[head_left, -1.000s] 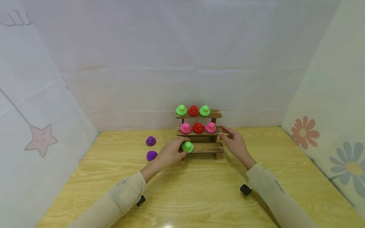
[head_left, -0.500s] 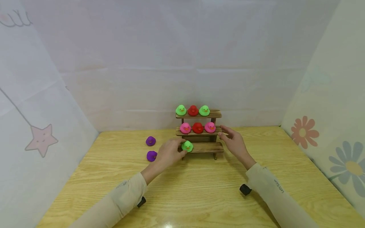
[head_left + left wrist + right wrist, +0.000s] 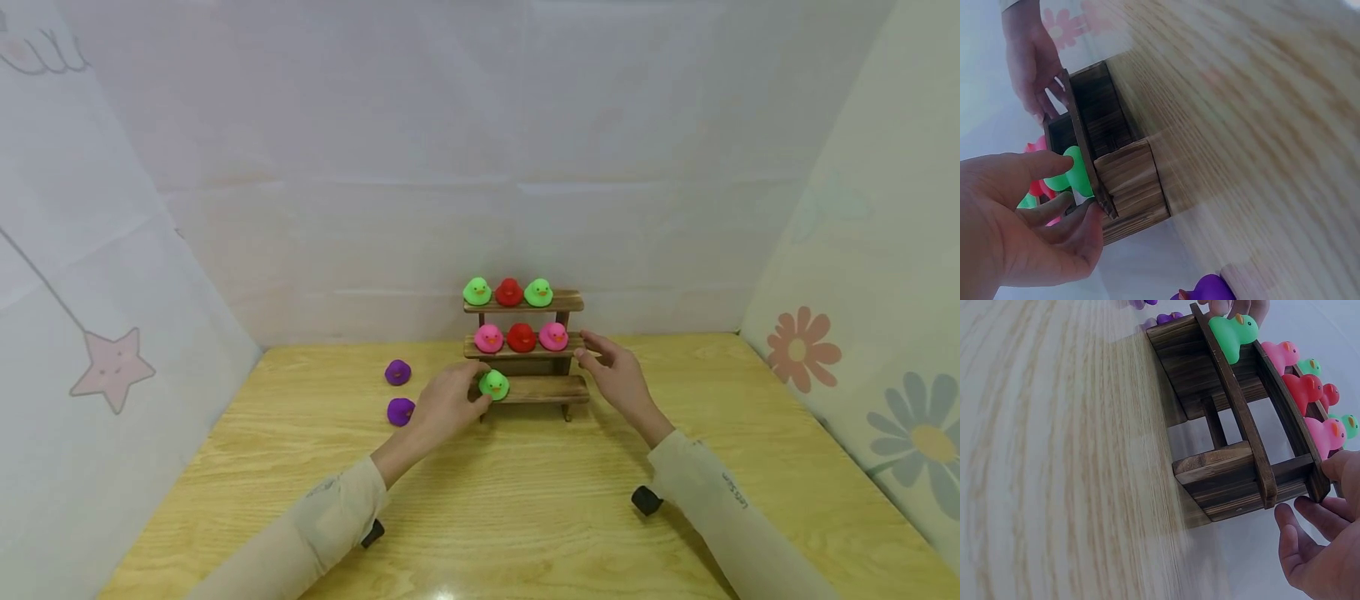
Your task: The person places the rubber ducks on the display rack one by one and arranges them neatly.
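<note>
A three-tier wooden stand [image 3: 551,390] bears rubber ducks. On its lowest step, at the left end, sits a green rubber duck [image 3: 494,386]. My left hand [image 3: 450,402] pinches that duck between thumb and fingers; in the left wrist view one digit lies against the green duck [image 3: 1075,172] and other fingertips are right at the step's edge. My right hand [image 3: 622,383] holds the right end of the middle step, thumb above and fingers below, as the right wrist view shows with the hand [image 3: 1329,531] at the stand's end.
The top step carries green, red [image 3: 509,292] and green ducks; the middle one has pink [image 3: 489,338], red and pink. Two purple ducks [image 3: 397,372] lie on the wooden table [image 3: 480,500] left of the stand. A pale cloth wall [image 3: 375,208] rises behind.
Both hands stay in place at the stand, with the left still at the green duck. Only a very slight shift of the head view shows.
</note>
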`<state>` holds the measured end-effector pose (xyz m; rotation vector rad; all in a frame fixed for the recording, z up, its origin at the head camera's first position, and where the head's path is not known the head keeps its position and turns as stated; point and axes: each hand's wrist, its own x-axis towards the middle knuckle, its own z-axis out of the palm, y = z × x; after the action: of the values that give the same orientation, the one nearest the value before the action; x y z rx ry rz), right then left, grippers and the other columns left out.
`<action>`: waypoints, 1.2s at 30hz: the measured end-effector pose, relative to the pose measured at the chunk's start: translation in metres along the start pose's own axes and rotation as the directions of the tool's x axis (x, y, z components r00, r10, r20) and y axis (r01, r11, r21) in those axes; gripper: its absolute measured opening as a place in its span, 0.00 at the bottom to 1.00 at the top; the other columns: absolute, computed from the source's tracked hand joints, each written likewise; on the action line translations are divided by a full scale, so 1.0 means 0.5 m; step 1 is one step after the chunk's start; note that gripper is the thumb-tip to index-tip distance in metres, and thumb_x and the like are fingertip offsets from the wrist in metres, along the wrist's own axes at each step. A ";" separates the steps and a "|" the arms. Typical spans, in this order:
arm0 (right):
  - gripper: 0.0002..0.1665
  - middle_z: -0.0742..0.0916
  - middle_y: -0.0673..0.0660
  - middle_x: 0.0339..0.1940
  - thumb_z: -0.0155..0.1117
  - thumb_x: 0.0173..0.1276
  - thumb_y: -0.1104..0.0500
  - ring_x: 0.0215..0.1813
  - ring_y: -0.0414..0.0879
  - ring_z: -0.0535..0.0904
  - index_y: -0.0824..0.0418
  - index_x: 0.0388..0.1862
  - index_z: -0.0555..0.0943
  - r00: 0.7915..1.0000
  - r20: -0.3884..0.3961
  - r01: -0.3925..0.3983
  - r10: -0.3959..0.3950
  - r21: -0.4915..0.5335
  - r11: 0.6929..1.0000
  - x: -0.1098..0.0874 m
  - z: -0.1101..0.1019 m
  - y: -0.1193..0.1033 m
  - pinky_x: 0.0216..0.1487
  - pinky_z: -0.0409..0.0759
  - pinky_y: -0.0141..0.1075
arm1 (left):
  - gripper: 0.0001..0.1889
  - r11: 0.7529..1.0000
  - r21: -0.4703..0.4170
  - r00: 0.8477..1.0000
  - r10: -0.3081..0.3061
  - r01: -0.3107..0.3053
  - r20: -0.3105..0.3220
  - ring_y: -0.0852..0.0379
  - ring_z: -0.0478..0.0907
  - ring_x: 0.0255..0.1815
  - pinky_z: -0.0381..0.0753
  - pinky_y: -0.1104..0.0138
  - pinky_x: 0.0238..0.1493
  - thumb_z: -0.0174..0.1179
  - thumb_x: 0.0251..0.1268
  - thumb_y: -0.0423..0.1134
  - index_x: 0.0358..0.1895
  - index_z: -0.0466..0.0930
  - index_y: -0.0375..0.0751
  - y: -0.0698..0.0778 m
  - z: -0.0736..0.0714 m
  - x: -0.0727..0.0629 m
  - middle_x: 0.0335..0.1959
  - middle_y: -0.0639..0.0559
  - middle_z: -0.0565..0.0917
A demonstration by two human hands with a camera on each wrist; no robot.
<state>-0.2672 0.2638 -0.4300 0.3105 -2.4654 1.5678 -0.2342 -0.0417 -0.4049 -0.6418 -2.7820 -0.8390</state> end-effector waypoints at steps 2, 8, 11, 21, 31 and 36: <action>0.34 0.79 0.60 0.68 0.60 0.78 0.43 0.55 0.54 0.83 0.56 0.76 0.71 1.000 0.001 0.001 -0.001 -0.005 1.000 0.000 0.000 0.001 0.46 0.80 0.41 | 0.20 0.999 -0.054 1.000 0.001 -0.001 0.003 0.51 0.82 0.47 0.82 0.59 0.47 0.70 0.64 0.35 0.59 0.80 0.37 -0.002 -0.003 -0.003 0.51 0.46 0.84; 0.36 0.80 0.60 0.68 0.60 0.76 0.40 0.56 0.54 0.83 0.54 0.76 0.71 1.000 0.001 -0.016 0.016 -0.018 1.000 -0.003 0.002 0.001 0.43 0.78 0.41 | 0.22 0.992 -0.126 1.000 -0.027 0.028 0.008 0.46 0.83 0.51 0.83 0.55 0.49 0.68 0.67 0.36 0.63 0.78 0.38 -0.010 -0.018 -0.017 0.56 0.43 0.83; 0.36 0.80 0.60 0.68 0.60 0.77 0.40 0.56 0.54 0.83 0.54 0.77 0.71 1.000 0.003 -0.021 0.021 -0.023 1.000 -0.005 0.003 0.000 0.42 0.77 0.40 | 0.24 0.987 -0.152 0.999 -0.052 0.051 0.003 0.45 0.82 0.52 0.83 0.56 0.47 0.67 0.68 0.38 0.66 0.77 0.41 -0.016 -0.027 -0.029 0.57 0.44 0.83; 0.35 0.79 0.59 0.68 0.60 0.77 0.42 0.56 0.54 0.84 0.56 0.77 0.70 1.000 -0.005 -0.012 0.012 -0.031 0.999 -0.003 0.003 -0.002 0.45 0.79 0.39 | 0.22 0.987 -0.158 0.998 -0.016 0.005 -0.065 0.44 0.81 0.51 0.83 0.56 0.45 0.66 0.69 0.37 0.65 0.78 0.39 -0.049 -0.073 -0.060 0.55 0.44 0.83; 0.35 0.80 0.59 0.67 0.60 0.76 0.40 0.55 0.54 0.83 0.53 0.76 0.71 1.000 -0.004 -0.007 0.007 -0.027 1.000 -0.003 0.004 0.003 0.46 0.78 0.44 | 0.22 0.993 -0.113 0.997 -0.022 0.013 -0.076 0.44 0.79 0.53 0.83 0.57 0.46 0.64 0.71 0.35 0.66 0.77 0.39 -0.103 -0.109 -0.079 0.57 0.46 0.82; 0.34 0.80 0.60 0.67 0.60 0.77 0.42 0.56 0.57 0.83 0.53 0.77 0.70 1.000 -0.002 -0.006 0.006 -0.020 1.000 -0.002 0.003 0.006 0.48 0.78 0.43 | 0.21 0.995 -0.096 0.998 -0.034 0.028 -0.058 0.41 0.78 0.56 0.82 0.52 0.51 0.64 0.71 0.34 0.65 0.77 0.37 -0.136 -0.117 -0.079 0.58 0.44 0.82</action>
<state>-0.2675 0.2638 -0.4336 0.2993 -2.4814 1.5441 -0.2272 -0.1391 -0.4006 -0.5797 -2.7186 -0.9856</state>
